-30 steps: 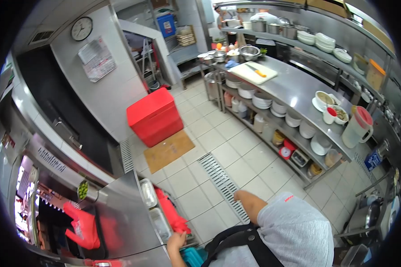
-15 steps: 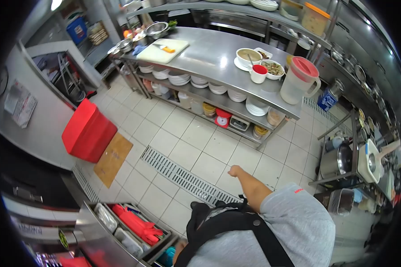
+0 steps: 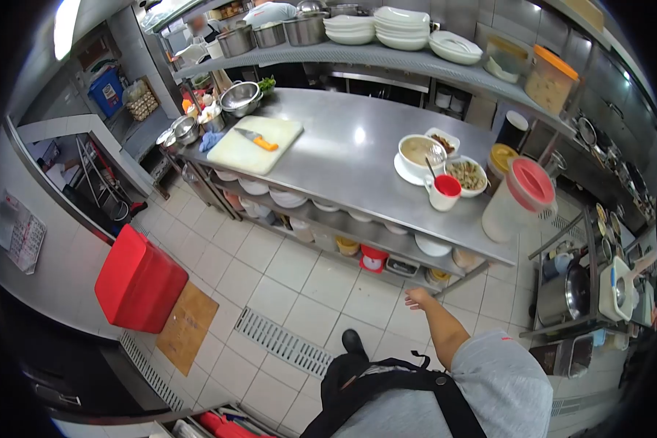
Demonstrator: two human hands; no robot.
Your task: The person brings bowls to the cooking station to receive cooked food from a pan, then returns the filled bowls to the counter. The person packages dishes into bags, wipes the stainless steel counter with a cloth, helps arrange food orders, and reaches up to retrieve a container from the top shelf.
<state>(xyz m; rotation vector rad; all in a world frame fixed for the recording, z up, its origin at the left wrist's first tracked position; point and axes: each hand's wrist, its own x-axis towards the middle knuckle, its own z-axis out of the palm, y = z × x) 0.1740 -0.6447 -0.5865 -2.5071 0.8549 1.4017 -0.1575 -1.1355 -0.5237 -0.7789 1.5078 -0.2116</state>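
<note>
My right hand (image 3: 417,298) hangs in front of the steel table (image 3: 328,150), below its near edge, with fingers loosely apart and nothing in them. My left hand does not show. Nearest on the tabletop are a white mug with a red inside (image 3: 443,193), a bowl of soup (image 3: 420,152) with a ladle, a bowl of chopped food (image 3: 466,176) and a clear pitcher with a red lid (image 3: 518,198). A knife with an orange handle (image 3: 259,140) lies on a white cutting board (image 3: 277,152) at the left end.
White plates (image 3: 401,28) and steel pots stand on the overhead shelf (image 3: 328,55). A red bin (image 3: 140,281) is by the left wall, near a cardboard sheet (image 3: 188,328). A floor drain (image 3: 285,343) crosses the tiles. People stand behind the shelf.
I have moved nearer the table, which sits larger in view. The open drawer with red packages has mostly slid out of view at the bottom. My right hand's fingers have loosened.
</note>
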